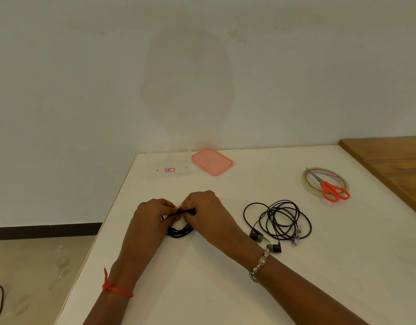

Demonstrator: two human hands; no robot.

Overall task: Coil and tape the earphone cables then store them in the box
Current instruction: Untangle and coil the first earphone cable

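Head view: both hands meet over the near-middle of the white worktop (202, 282). The left hand (153, 215) and the right hand (208, 213) each have their fingers curled in, pinching the top of a coiled black earphone cable (180, 230). Its lower loops rest on the worktop between the wrists. The fingertips are too close together to tell whether any tape is between them.

A second earphone cable (280, 220) lies in loose loops just to the right, with its earbuds and plug at the near side. At the far edge stands a clear box (160, 171) with no lid on it. It bears a small red-framed label (169, 170) whose blue writing is too small to read. A pink lid (211, 161) lies flat beside the box. Further right is a tape roll (331, 175) with red lettering on its core that I cannot make out. Red-handled scissors (326, 185) lie across it.

The left wrist wears a red thread (115, 288), the right a silver bracelet (260, 266).
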